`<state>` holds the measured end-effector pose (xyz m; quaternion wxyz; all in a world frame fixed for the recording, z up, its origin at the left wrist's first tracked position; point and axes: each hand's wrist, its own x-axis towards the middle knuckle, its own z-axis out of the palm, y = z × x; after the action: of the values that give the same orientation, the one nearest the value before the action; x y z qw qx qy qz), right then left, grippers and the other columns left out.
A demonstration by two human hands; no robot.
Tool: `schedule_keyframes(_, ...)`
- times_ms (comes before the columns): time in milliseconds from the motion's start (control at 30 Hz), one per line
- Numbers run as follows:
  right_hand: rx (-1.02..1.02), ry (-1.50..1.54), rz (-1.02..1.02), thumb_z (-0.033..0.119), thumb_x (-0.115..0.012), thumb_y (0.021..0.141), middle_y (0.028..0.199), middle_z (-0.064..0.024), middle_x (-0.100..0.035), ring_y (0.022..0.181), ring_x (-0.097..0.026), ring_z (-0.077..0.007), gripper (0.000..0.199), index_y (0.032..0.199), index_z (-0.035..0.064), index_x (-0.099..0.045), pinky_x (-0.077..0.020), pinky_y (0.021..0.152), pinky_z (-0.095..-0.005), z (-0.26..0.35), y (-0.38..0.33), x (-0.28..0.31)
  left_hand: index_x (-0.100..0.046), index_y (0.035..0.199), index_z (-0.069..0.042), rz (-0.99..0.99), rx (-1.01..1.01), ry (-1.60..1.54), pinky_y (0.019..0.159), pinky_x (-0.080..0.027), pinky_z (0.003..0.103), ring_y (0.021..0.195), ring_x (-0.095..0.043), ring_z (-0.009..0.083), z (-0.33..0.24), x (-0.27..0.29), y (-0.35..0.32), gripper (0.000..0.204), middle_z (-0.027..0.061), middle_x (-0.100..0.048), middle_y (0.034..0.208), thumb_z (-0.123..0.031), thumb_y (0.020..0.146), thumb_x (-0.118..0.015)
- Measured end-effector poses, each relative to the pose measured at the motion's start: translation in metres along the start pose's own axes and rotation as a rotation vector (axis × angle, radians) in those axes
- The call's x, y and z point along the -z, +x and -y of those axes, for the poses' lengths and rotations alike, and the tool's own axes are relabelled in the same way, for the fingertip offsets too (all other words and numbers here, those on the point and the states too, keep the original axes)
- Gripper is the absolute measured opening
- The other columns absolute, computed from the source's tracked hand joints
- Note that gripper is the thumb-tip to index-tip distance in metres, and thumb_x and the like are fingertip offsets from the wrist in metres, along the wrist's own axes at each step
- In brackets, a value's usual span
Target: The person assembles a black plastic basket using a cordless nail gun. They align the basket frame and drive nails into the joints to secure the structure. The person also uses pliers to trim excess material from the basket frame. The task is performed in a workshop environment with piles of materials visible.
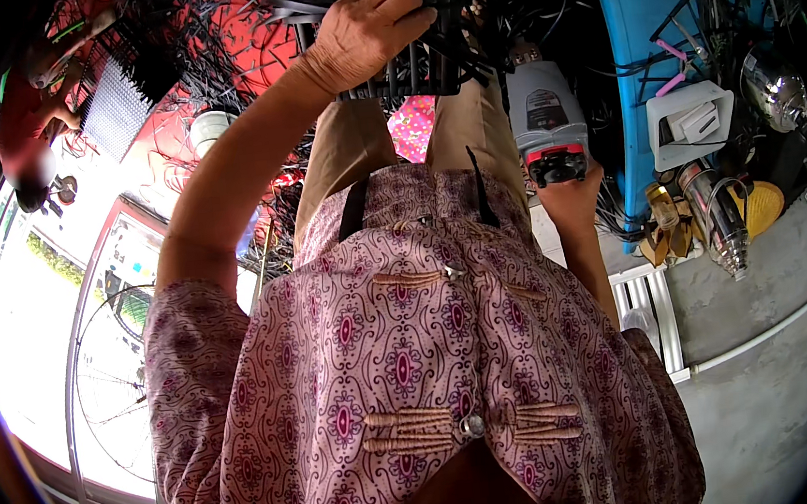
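Observation:
My left hand [368,37] is laid over a black woven piece [401,72], its fingers bent round the dark strips. This piece, made of thick black strands and upright slats, sits at my knees at the top of the view; its far part is cut off. On my right, a grey power tool [547,107] with a red and black end is held up beside my leg. My right hand [568,192] is mostly hidden beneath that end, closed on the tool. The tool's tip points away from me, near the right side of the woven piece.
Black strips [198,38] lie scattered over a red floor. A blue plastic table or chair [631,45] stands right, with a white square container [692,122], a metal flask [716,217] and pink-handled scissors [671,80] near it. Another person [28,133] works at far left beside a grey woven panel [118,109].

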<state>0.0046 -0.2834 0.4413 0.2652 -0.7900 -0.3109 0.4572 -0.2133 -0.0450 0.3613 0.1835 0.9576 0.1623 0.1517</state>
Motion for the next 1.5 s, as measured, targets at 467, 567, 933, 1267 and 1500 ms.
schedule_keyframes(467, 0.116, 0.139, 0.070, 0.019, -0.080, 0.065, 0.091, -0.0121, -0.070, 0.080, -0.067, -0.0139, 0.061, 0.116, -0.0052, -0.058, -0.0536, 0.073, -0.0283, 0.028, 0.012, -0.003, -0.070, 0.100, -0.010, 0.036, -0.084, 0.035, 0.062, -0.054, 0.025, 0.078, -0.060, 0.0155, 0.014, 0.006, -0.011, 0.036, 0.0012, -0.055, 0.089, -0.009, 0.064, -0.068)
schedule_keyframes(567, 0.179, 0.031, 0.133, 0.024, -0.079, 0.067, 0.091, -0.0160, -0.070, 0.078, -0.071, -0.0214, 0.064, 0.119, -0.0059, -0.057, -0.0548, 0.070, -0.0308, 0.027, 0.021, -0.007, -0.070, 0.100, -0.010, 0.022, -0.061, 0.014, 0.061, -0.053, 0.025, 0.077, -0.060, 0.0156, 0.014, 0.004, -0.010, 0.035, 0.0012, -0.054, 0.088, -0.009, 0.065, -0.068)
schedule_keyframes(933, 0.301, -0.261, 0.175, 0.037, -0.077, 0.072, 0.086, -0.0205, -0.067, 0.075, -0.067, -0.0367, 0.061, 0.120, 0.0045, -0.057, -0.0540, 0.065, -0.0410, 0.042, 0.041, -0.016, -0.069, 0.102, -0.009, 0.053, -0.019, -0.011, 0.062, -0.053, 0.027, 0.078, -0.060, 0.0172, 0.012, 0.012, -0.012, 0.032, 0.0029, -0.053, 0.090, -0.010, 0.070, -0.065)
schedule_keyframes(1267, 0.308, -0.309, 0.189, 0.033, -0.078, 0.069, 0.087, -0.0212, -0.067, 0.079, -0.067, -0.0380, 0.064, 0.123, 0.0060, -0.057, -0.0543, 0.068, -0.0421, 0.044, 0.050, -0.019, -0.069, 0.103, -0.009, 0.058, -0.024, 0.004, 0.062, -0.053, 0.027, 0.079, -0.059, 0.0177, 0.012, 0.013, -0.015, 0.034, 0.0032, -0.052, 0.089, -0.009, 0.068, -0.066)
schedule_keyframes(1500, 0.340, -0.444, 0.207, 0.027, -0.076, 0.072, 0.082, -0.0205, -0.067, 0.075, -0.069, -0.0359, 0.057, 0.120, 0.0010, -0.058, -0.0541, 0.062, -0.0373, 0.059, 0.053, -0.019, -0.069, 0.103, -0.009, 0.049, -0.018, 0.016, 0.062, -0.053, 0.026, 0.079, -0.059, 0.0171, 0.014, 0.014, -0.019, 0.034, 0.0030, -0.052, 0.090, -0.009, 0.069, -0.066)
